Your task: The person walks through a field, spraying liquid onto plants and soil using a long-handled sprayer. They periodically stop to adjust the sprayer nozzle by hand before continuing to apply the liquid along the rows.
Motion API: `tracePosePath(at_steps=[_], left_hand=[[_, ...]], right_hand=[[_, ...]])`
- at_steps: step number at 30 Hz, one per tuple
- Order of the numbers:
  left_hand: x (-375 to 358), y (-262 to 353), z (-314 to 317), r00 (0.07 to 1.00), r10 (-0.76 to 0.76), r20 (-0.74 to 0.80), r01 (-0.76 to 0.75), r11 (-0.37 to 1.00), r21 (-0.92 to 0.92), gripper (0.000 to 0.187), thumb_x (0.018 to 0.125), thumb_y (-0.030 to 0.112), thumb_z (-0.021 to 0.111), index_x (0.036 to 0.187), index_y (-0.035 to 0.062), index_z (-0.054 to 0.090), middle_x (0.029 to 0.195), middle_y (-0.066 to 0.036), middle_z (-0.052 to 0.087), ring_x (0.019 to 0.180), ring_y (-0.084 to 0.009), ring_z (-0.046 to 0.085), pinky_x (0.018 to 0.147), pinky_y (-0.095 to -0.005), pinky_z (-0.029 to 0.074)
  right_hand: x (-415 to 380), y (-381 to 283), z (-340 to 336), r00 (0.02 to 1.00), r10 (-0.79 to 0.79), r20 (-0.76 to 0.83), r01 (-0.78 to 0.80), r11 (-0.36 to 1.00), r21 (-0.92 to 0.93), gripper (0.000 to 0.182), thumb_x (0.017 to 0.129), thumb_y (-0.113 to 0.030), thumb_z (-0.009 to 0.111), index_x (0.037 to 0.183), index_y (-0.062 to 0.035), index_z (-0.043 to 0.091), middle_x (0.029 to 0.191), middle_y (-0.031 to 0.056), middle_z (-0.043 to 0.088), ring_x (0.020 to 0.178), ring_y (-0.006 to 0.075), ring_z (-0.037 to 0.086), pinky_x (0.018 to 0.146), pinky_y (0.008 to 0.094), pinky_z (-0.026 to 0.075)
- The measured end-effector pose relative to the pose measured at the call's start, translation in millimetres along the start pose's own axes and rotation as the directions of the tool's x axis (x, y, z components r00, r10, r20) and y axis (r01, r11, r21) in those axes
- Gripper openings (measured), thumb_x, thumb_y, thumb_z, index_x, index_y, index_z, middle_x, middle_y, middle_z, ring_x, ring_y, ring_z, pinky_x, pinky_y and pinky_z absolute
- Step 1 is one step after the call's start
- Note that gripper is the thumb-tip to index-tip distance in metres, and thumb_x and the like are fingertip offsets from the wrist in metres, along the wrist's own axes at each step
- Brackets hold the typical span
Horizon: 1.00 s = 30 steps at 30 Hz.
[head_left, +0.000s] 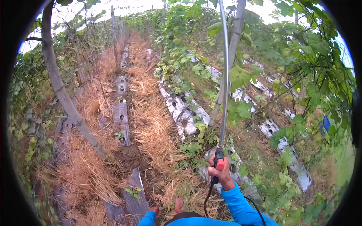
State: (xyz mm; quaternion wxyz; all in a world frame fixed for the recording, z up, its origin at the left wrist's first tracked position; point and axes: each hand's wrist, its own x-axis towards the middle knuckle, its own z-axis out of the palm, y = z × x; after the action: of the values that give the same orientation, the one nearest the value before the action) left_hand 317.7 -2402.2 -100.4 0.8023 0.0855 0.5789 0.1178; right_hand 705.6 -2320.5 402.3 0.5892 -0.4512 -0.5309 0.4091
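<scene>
My right hand (pixel 221 171) is closed round the black handle of a sprayer wand (pixel 226 75), with a red part (pixel 220 164) showing beside the fingers. The long metal tube rises from the grip, nearly upright, past the top of the view. A black hose (pixel 207 199) hangs below the handle. Low in the view, my left hand (pixel 155 211) shows only in part at the end of a blue sleeve; its fingers are too small to make out. Near it lies dark plastic mulch (pixel 135 192) with a small seedling (pixel 133 192) growing through it.
A bare foot (pixel 179 204) stands on straw. Dry straw (pixel 149 124) covers the path ahead, beside a mulch strip (pixel 121 113) with planting holes. A leaning post (pixel 62 90) is at left, another post (pixel 230 64) behind the wand. Leafy vines (pixel 301 67) hang at right.
</scene>
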Motion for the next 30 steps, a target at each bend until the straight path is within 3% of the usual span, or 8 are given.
tracePosePath(at_steps=[2, 5, 9, 14, 16, 19, 23, 30], left_hand=[[-20.7, -22.7, 27.1, 0.983, -0.014, -0.184, 0.028, 0.997, 0.073, 0.028, 0.089, 0.033, 0.054, 0.088, 0.0057, 0.060, 0.073, -0.010, 0.062, 0.055, -0.0241, 0.058, 0.043, -0.0378, 0.044], [-2.2, -52.4, 35.8, 0.990, -0.060, -0.125, 0.064, 0.998, 0.028, 0.024, 0.089, 0.027, 0.048, 0.085, 0.0068, 0.060, 0.070, -0.010, 0.062, 0.054, -0.0229, 0.056, 0.045, -0.0392, 0.042], [-1.3, -64.2, 72.5, 0.988, -0.060, -0.142, 0.073, 0.993, 0.089, 0.022, 0.088, 0.023, 0.044, 0.085, 0.0084, 0.061, 0.071, -0.010, 0.063, 0.052, -0.0234, 0.055, 0.047, -0.0415, 0.043], [23.4, -65.8, 91.9, 0.998, 0.008, -0.065, 0.007, 0.973, 0.230, 0.024, 0.085, 0.028, 0.048, 0.086, 0.0089, 0.062, 0.074, -0.010, 0.065, 0.057, -0.0253, 0.059, 0.053, -0.0439, 0.048], [29.0, -61.9, 100.2, 0.999, -0.012, -0.044, 0.023, 0.962, 0.271, 0.025, 0.084, 0.031, 0.050, 0.082, 0.0102, 0.063, 0.071, -0.008, 0.065, 0.059, -0.0245, 0.059, 0.054, -0.0438, 0.048], [12.3, -35.9, 120.2, 0.997, -0.027, -0.069, 0.048, 0.941, 0.334, 0.020, 0.087, 0.026, 0.046, 0.078, 0.0123, 0.058, 0.069, -0.006, 0.063, 0.048, -0.0202, 0.054, 0.041, -0.0359, 0.041], [-5.1, -0.8, 142.2, 0.998, -0.059, 0.033, 0.043, 0.933, 0.356, 0.019, 0.087, 0.026, 0.045, 0.079, 0.0120, 0.057, 0.068, -0.006, 0.062, 0.048, -0.0200, 0.053, 0.040, -0.0351, 0.040], [-47.3, -21.6, 181.9, 0.988, 0.064, -0.143, -0.014, 0.944, 0.328, 0.029, 0.091, 0.029, 0.049, 0.085, 0.0050, 0.063, 0.070, -0.010, 0.063, 0.056, -0.0239, 0.058, 0.049, -0.0389, 0.045]], right_hand=[[-35.1, -12.2, -8.4, 0.996, 0.092, 0.020, -0.091, 0.995, -0.051, 0.035, 0.068, -0.025, 0.080, 0.072, -0.0073, 0.050, 0.068, -0.0031, 0.047, 0.060, 0.0072, 0.042, 0.054, 0.0254, 0.035], [-87.2, -27.8, -12.5, 0.980, 0.200, 0.004, -0.194, 0.952, -0.237, 0.035, 0.070, -0.027, 0.080, 0.072, -0.0073, 0.051, 0.067, -0.0035, 0.047, 0.060, 0.0073, 0.041, 0.052, 0.0255, 0.033], [-131.3, -46.4, -17.3, 0.843, 0.501, 0.198, -0.526, 0.844, 0.104, 0.026, 0.075, -0.020, 0.075, 0.078, -0.0072, 0.053, 0.067, -0.0037, 0.047, 0.057, 0.0065, 0.044, 0.051, 0.0238, 0.033], [-142.7, -52.7, -38.6, 0.838, 0.539, 0.087, -0.544, 0.837, 0.060, 0.028, 0.074, -0.018, 0.076, 0.075, -0.0075, 0.051, 0.066, -0.0038, 0.046, 0.056, 0.0070, 0.043, 0.051, 0.0247, 0.034], [-129.1, -54.3, -54.8, 0.962, 0.265, -0.072, -0.274, 0.905, -0.326, 0.031, 0.073, -0.021, 0.079, 0.073, -0.0073, 0.051, 0.067, -0.0028, 0.048, 0.058, 0.0078, 0.043, 0.053, 0.0260, 0.035], [-120.7, -62.0, -61.4, 0.978, 0.168, -0.120, -0.203, 0.892, -0.404, 0.034, 0.071, -0.023, 0.080, 0.072, -0.0061, 0.051, 0.067, -0.0016, 0.049, 0.061, 0.0088, 0.043, 0.056, 0.0268, 0.037], [-122.5, -77.3, -66.0, 0.994, -0.003, -0.106, -0.049, 0.872, -0.487, 0.033, 0.068, -0.023, 0.081, 0.075, -0.0045, 0.055, 0.065, 0.0002, 0.051, 0.059, 0.0108, 0.044, 0.055, 0.0276, 0.038], [-123.3, -71.8, -88.7, 0.995, -0.063, -0.078, 0.013, 0.853, -0.522, 0.040, 0.061, -0.028, 0.085, 0.083, -0.0036, 0.062, 0.065, 0.0038, 0.056, 0.056, 0.0131, 0.050, 0.056, 0.0279, 0.044]])
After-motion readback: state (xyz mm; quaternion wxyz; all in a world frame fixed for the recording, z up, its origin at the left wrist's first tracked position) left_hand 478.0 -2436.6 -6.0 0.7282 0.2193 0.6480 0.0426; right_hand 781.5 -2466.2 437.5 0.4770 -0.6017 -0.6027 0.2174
